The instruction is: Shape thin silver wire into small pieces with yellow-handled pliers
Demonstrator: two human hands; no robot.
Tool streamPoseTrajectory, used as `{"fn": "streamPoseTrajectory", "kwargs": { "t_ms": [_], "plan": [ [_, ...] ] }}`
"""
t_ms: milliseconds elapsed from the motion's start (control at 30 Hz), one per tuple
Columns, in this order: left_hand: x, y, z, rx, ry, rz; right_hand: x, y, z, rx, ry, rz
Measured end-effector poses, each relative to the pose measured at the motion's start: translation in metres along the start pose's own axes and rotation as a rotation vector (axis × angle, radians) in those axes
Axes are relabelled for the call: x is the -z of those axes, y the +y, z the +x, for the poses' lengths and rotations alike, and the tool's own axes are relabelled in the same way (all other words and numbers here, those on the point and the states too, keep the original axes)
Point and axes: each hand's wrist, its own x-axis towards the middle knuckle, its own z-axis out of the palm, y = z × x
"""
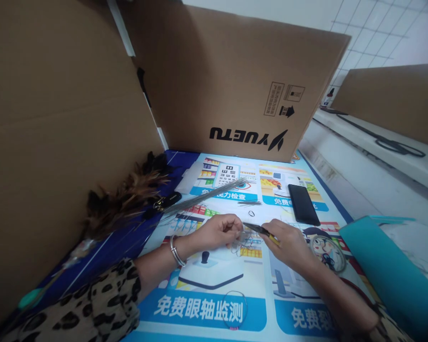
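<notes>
My left hand (225, 232) is closed in a pinch on thin wire (239, 247), whose loose loops hang below the fingers. Around the yellow handles of a pair of pliers (258, 230) my right hand (288, 242) is closed. The dark jaws of the pliers point left and reach close to my left fingertips; whether they grip the wire is too small to tell. Beyond my hands lies a long bundle of straight grey wires (209, 194). Near it are a small pile of short wires (249, 203) and a tiny dark loop (251, 213).
Cardboard panels (199, 85) wall the back and left. Brown feathers (128, 194) and a black fob (171, 199) lie left. To the right are a phone (304, 204), a round clear dish (328, 254), a teal box (388, 266) and scissors (401, 146). A thin ring (247, 308) lies in front.
</notes>
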Motion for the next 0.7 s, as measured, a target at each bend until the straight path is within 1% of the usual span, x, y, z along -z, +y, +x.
{"fn": "streamPoseTrajectory", "kwargs": {
  "t_ms": [167,300,433,700],
  "plan": [
    [0.0007,-0.0013,0.0012,-0.014,-0.007,0.027,-0.0070,0.0014,-0.0010,-0.059,0.034,0.052],
    [0.0011,-0.0008,0.0015,-0.034,0.004,0.030,-0.0089,0.0014,-0.0007,-0.106,0.023,0.106],
    [0.0011,0.0008,0.0014,-0.023,0.017,0.024,-0.0094,0.0008,0.0002,-0.140,0.014,0.132],
    [0.0010,-0.0011,0.0015,-0.015,0.039,0.059,-0.0091,0.0005,0.0006,-0.165,-0.016,0.147]
  ]
}}
